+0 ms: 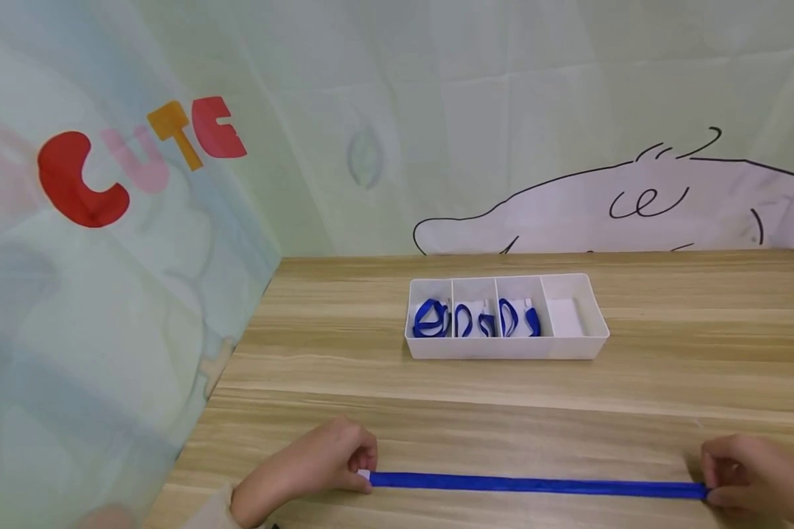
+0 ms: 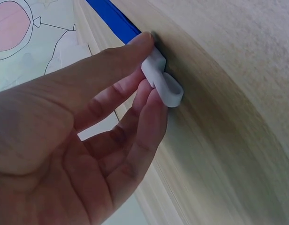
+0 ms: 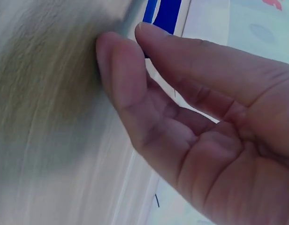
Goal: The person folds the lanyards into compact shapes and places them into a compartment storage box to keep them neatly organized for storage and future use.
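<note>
A blue lanyard (image 1: 536,485) is stretched nearly straight from side to side near the front of the table. At its left end my left hand (image 1: 331,457) pinches the white plastic hook, and the left wrist view shows this hook (image 2: 169,90) poking out past the fingertips. My right hand (image 1: 754,474) pinches the other end of the strap between thumb and fingers. Seen from the right wrist, the blue strap (image 3: 167,16) runs away from the thumb tip, and the fingers hide its very end.
Behind the strap stands a white divided box (image 1: 506,349). Its three left compartments hold folded blue lanyards (image 1: 430,319); the white bottom shows in the rightmost one. A printed cloth (image 1: 370,147) hangs behind the wooden table (image 1: 344,382) and along its left side.
</note>
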A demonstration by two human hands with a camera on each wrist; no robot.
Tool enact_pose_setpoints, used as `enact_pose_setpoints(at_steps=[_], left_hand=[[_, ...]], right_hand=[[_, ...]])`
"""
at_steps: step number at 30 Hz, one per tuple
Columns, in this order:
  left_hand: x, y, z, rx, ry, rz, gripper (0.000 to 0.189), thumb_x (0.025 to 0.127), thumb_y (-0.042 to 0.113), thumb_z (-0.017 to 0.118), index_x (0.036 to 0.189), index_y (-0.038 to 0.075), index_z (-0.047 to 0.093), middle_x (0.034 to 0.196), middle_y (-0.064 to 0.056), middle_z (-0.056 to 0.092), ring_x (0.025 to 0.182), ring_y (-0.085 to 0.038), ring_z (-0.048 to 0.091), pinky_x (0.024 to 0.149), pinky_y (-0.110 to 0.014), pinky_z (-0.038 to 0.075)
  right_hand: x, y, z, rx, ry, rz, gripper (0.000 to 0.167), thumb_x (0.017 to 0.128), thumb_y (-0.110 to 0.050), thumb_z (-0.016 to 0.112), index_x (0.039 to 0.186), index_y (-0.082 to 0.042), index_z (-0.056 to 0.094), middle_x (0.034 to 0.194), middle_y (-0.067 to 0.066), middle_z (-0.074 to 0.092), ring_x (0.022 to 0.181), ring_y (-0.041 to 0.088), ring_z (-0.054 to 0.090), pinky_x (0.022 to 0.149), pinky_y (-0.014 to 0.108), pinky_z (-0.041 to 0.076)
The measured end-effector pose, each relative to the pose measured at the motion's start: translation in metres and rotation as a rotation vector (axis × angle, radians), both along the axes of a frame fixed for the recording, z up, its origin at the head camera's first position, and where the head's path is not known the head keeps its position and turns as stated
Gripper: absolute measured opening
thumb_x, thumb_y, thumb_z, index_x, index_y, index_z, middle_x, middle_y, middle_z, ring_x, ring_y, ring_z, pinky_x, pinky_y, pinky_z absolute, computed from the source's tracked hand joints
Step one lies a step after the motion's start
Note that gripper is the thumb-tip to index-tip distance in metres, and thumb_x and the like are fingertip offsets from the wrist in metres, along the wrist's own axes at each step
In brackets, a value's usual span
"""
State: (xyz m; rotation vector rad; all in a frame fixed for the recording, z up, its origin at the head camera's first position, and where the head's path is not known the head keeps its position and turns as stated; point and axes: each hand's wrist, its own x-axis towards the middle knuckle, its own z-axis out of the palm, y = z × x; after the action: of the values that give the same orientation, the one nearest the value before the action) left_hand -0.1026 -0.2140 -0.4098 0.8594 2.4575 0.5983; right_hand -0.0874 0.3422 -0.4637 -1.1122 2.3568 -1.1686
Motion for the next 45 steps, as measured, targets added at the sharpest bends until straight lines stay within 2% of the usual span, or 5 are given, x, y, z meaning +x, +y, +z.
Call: enact_pose_setpoints(at_steps=[10, 17, 25, 37, 45], left_hand=[[-0.002, -0.001, 0.001, 0.042, 0.012, 0.016, 0.029, 0.073, 0.008, 0.087, 0.07, 0.016, 0.06, 0.065, 0.015, 0.052, 0.061, 0.004, 0.049, 0.056, -0.017, 0.046], [-0.008, -0.006, 0.006, 0.165, -0.223, 0.091, 0.02, 0.078, 0.001, 0.083, 0.076, 0.009, 0.065, 0.071, 0.009, 0.061, 0.064, -0.002, 0.059, 0.06, -0.02, 0.053], [-0.015, -0.013, 0.012, 0.262, -0.334, 0.1, 0.015, 0.079, -0.001, 0.081, 0.081, 0.004, 0.068, 0.073, 0.002, 0.067, 0.067, -0.008, 0.064, 0.063, -0.023, 0.056], [-0.028, -0.029, 0.017, 0.335, -0.355, 0.037, 0.007, 0.087, 0.006, 0.076, 0.09, 0.001, 0.073, 0.082, -0.001, 0.072, 0.071, -0.009, 0.067, 0.066, -0.027, 0.058], [-0.041, -0.037, 0.022, 0.361, -0.361, 0.016, 0.01, 0.092, 0.01, 0.072, 0.095, 0.001, 0.073, 0.086, -0.001, 0.073, 0.074, -0.01, 0.066, 0.068, -0.025, 0.056]], right_hand=[[-0.01, 0.009, -0.001, -0.155, -0.252, 0.086, 0.026, 0.081, 0.023, 0.065, 0.081, -0.003, 0.058, 0.075, -0.005, 0.062, 0.063, 0.004, 0.062, 0.045, 0.027, 0.051], [-0.016, 0.019, -0.013, -0.34, -0.262, 0.145, 0.034, 0.081, 0.031, 0.056, 0.091, -0.001, 0.064, 0.078, 0.011, 0.068, 0.065, 0.017, 0.068, 0.049, 0.031, 0.055], [-0.019, 0.025, -0.011, -0.379, -0.358, 0.1, 0.036, 0.085, 0.032, 0.047, 0.096, 0.003, 0.065, 0.084, 0.014, 0.071, 0.072, 0.02, 0.071, 0.056, 0.035, 0.058], [-0.023, 0.021, -0.006, -0.52, -0.318, 0.117, 0.043, 0.083, 0.038, 0.038, 0.097, 0.004, 0.061, 0.087, 0.017, 0.067, 0.074, 0.022, 0.068, 0.056, 0.035, 0.056], [-0.025, 0.02, -0.002, -0.588, -0.311, 0.008, 0.042, 0.081, 0.038, 0.04, 0.092, 0.004, 0.061, 0.088, 0.017, 0.067, 0.071, 0.02, 0.067, 0.049, 0.038, 0.05]])
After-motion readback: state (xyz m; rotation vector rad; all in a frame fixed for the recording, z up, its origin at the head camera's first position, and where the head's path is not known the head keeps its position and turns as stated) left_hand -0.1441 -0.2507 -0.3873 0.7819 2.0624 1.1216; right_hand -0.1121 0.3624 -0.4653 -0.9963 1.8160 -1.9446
